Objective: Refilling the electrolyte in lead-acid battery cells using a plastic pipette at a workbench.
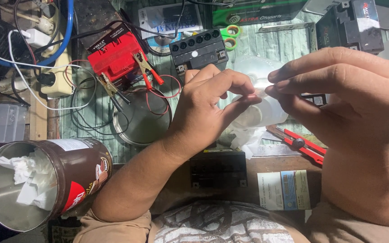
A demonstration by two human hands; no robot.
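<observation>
Above the middle of the worktop point(266, 49), the left hand point(205, 105) and right hand point(338, 90) meet at a translucent plastic bottle point(262, 110), fingers pinched closed on its top. A red utility knife point(300, 144) lies just beside it; an open tin point(46, 180) of crumpled tissue sits at the near left corner.

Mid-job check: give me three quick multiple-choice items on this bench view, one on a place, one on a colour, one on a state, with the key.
1. Where does the brown tin lie?
A. left of the left hand
B. behind the red battery
C. under the right hand

2. What colour is the utility knife?
A. blue
B. red
C. yellow

3. How is the translucent white bottle held?
A. lying untouched
B. by one hand only
C. fingertips of both hands on it

Key: 1 A, it lies at the lower left edge; 2 B, its body is red; 3 C, both hands pinch it.
</observation>
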